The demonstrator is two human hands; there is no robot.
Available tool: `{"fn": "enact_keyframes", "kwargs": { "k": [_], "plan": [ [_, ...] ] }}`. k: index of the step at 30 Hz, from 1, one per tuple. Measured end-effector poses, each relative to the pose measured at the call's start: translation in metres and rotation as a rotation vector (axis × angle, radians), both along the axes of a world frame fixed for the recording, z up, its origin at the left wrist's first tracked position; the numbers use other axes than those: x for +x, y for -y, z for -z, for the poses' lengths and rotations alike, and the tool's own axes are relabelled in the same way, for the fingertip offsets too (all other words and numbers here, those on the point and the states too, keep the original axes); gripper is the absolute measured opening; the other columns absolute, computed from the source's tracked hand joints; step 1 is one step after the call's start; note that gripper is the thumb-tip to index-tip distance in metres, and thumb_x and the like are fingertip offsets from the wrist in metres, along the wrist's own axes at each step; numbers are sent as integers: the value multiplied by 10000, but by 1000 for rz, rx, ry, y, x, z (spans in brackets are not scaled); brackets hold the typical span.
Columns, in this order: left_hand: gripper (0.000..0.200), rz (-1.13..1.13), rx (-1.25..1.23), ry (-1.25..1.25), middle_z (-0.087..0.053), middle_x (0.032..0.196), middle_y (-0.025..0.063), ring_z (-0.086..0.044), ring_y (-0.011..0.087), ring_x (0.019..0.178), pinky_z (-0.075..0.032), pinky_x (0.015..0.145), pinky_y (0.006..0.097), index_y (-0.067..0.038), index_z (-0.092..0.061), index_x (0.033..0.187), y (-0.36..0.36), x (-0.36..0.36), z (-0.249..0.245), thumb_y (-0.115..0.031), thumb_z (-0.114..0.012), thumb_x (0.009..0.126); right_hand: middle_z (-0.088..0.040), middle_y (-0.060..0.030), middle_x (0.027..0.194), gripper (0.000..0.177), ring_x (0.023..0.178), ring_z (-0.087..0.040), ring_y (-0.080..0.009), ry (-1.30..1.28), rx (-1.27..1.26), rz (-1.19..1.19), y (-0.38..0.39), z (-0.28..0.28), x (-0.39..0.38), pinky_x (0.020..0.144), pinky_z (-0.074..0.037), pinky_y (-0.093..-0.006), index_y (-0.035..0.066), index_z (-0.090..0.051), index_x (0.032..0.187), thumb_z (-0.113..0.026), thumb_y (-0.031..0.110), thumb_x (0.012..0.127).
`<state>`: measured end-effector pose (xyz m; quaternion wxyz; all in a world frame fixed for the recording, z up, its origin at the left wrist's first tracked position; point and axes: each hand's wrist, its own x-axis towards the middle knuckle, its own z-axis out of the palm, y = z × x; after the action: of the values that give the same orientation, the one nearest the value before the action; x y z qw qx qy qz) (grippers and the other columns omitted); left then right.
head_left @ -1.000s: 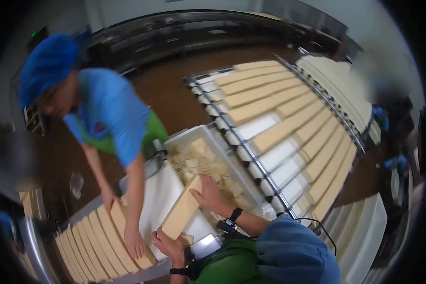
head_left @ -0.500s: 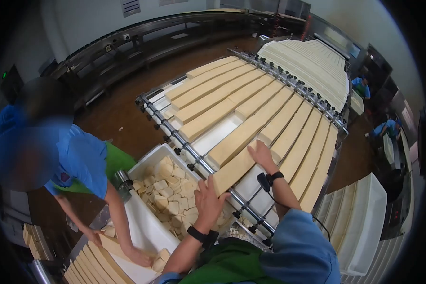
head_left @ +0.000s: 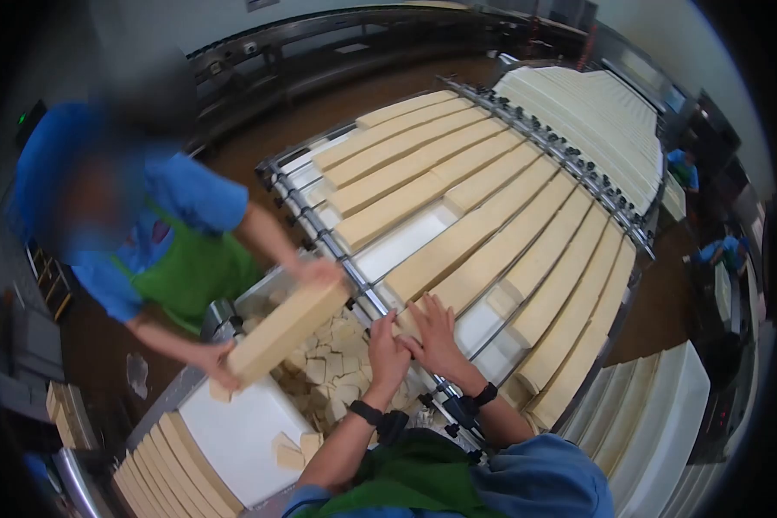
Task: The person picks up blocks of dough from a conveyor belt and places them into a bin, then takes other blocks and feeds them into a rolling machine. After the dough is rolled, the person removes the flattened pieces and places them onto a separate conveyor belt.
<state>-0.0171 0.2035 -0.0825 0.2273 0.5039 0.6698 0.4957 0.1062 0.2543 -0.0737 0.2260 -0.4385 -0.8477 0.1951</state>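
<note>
Step in hand, by my read: seating the near end of a long cream-coloured rectangular bar (head_left: pixel 457 286) on a slatted table with a white surface (head_left: pixel 479 332); the bar lies by the tub-side edge, closer to my near corner than to the far one; its end is under my hands at a tubular steel rail with black knobs (head_left: pixel 373 300). My right hand (head_left: pixel 440 339) has its fingers spread over the end; my left hand (head_left: pixel 389 356) is just beside it, fingers close together, thumbs nearly meeting; can't tell whether the left pinches anything.

Next move calls for even, flat-palmed pressure along the bar's length, I'd say; fingertip force could dent it.

Materials: bar is matte, smooth-faced, square-edged, probably soft; its neighbours match, in near-parallel rows; rail is shiny and round. Beside that edge, a translucent plastic tub (head_left: pixel 268 285) holds pale, flat, irregular offcuts (head_left: pixel 341 354); over it a co-worker (head_left: pixel 190 268) grips another cream bar (head_left: pixel 289 331) in both hands, tilted, motion-blurred.
</note>
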Motion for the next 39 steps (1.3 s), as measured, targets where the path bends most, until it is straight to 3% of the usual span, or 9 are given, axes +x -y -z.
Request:
{"fn": "enact_keyframes", "kwargs": {
  "k": [8,11,12,20,31,33,35,36,39],
  "plan": [
    [559,-112,-35,107,-496,1237,205,-510,387,1185,-425,1013,411,-52,-501,1341,29,-21,-10,105,-507,804,-459,-114,1430,506,1376,-389,-332,202,404,-31,6,2,-3,1117,-184,-698,252,-612,1306,-633,80,831],
    [553,-277,-39,3,-429,1307,223,-454,411,1241,-392,1049,425,-58,-504,1335,65,-36,0,89,-538,803,-494,-132,1391,436,1355,-416,-346,209,402,-78,8,-3,-4,1120,-183,-699,215,-685,1200,-632,44,802],
    [549,-331,-33,-44,-404,1330,229,-434,420,1259,-380,1062,431,-60,-505,1331,78,-43,4,81,-552,803,-501,-97,1391,351,1358,-416,-326,209,402,-54,9,-10,-6,1114,-192,-710,244,-705,1148,-684,143,813],
    [490,-507,-166,-104,-429,1302,218,-446,412,1228,-390,1050,440,-68,-551,1277,197,-99,18,20,-647,805,-518,-78,1413,178,1378,-403,-327,215,502,-31,10,-2,-13,1130,-155,-708,250,-761,959,-694,162,820],
    [336,-989,-131,-99,-543,1145,163,-560,334,1083,-464,939,400,-5,-616,1134,365,-145,12,91,-604,812,-491,-102,1449,264,1420,-345,-355,593,446,33,7,3,-20,1127,-96,-725,234,-730,1097,-650,168,854],
    [404,-1169,-247,-209,-485,1229,194,-478,372,1174,-391,997,465,-22,-571,1222,394,-145,17,-43,-667,831,-444,-175,1467,327,1426,-328,-370,586,144,115,18,-11,-36,1100,-109,-750,179,-696,1180,-623,133,864],
    [498,-1438,-476,-308,-438,1281,220,-418,397,1227,-341,1028,504,-37,-531,1287,412,-144,25,-133,-706,831,-423,-188,1464,356,1399,-338,-394,503,316,128,14,10,-48,1098,-226,-694,112,-674,1178,-626,101,826],
    [693,-1491,-582,-311,-380,1316,254,-366,424,1242,-298,1035,532,-43,-437,1375,425,-145,35,-267,-756,802,-447,-190,1438,354,1372,-367,-392,379,337,8,27,2,-83,1088,-267,-650,96,-671,1172,-624,85,822],
    [768,-1552,-686,-104,-388,1267,260,-374,423,1220,-307,1028,520,-27,-394,1395,439,-146,47,-302,-773,787,-565,-192,1290,373,1218,-504,-374,-39,277,-364,73,5,-168,1012,-413,-466,39,-656,1180,-619,12,810]
  ]
}}
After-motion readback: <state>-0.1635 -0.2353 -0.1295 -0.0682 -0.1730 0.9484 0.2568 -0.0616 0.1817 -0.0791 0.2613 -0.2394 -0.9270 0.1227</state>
